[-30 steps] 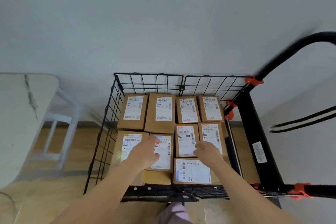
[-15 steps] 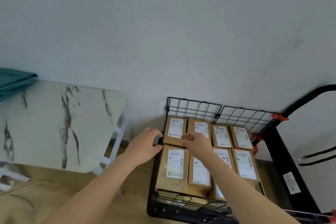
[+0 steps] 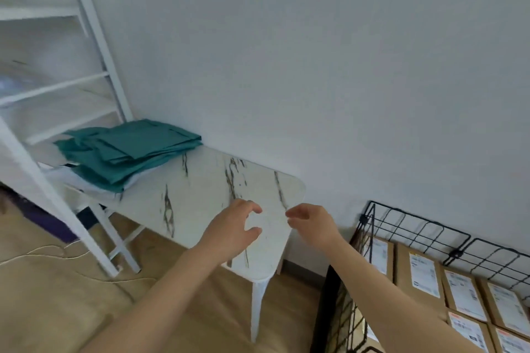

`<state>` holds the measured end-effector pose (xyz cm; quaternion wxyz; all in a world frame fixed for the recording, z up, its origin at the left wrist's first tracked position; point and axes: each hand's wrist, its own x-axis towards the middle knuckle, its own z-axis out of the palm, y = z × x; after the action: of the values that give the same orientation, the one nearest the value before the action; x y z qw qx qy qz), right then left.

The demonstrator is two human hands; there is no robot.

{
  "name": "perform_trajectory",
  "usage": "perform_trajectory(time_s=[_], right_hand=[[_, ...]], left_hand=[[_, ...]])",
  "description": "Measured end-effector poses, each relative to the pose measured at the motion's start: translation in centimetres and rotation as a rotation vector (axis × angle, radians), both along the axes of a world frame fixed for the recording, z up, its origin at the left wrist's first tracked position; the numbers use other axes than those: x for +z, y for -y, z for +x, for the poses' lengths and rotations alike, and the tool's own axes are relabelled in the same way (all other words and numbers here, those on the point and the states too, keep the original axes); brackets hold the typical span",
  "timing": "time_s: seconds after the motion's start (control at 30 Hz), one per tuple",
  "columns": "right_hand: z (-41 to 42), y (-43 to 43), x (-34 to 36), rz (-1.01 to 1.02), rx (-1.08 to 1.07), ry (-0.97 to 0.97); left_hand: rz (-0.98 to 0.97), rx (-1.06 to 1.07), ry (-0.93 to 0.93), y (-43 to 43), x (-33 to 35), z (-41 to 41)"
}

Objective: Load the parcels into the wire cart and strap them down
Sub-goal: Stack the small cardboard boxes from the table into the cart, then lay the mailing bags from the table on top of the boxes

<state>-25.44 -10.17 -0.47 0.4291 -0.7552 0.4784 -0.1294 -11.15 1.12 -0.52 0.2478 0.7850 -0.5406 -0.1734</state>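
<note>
Parcels [image 3: 424, 278] in cart [image 3: 325, 315], lower right | left hand [image 3: 233, 228], right hand [image 3: 312, 226] loosely curled, empty, above bench [image 3: 200, 195]

The black wire cart [image 3: 413, 226] is seen down in the lower right corner, partly cut off by the frame edge. Brown cardboard parcels [image 3: 421, 278] are packed inside it, laid flat with white labels facing up, lined up snug side by side in rows.
</note>
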Motion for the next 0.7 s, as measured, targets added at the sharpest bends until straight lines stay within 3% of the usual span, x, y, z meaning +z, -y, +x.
perform_trajectory(time_s=[0.3,0.7], right_hand=[[11.7,-1.3,0.9,-0.055,0.207,0.032],[29.1,3.8,-1.3,0.066,0.367,0.043]], left_hand=[[-0.073,0.241,0.0,-3.3,-0.2,9.9],[-0.001,0.413,0.068,-1.0,-0.1,25.3]])
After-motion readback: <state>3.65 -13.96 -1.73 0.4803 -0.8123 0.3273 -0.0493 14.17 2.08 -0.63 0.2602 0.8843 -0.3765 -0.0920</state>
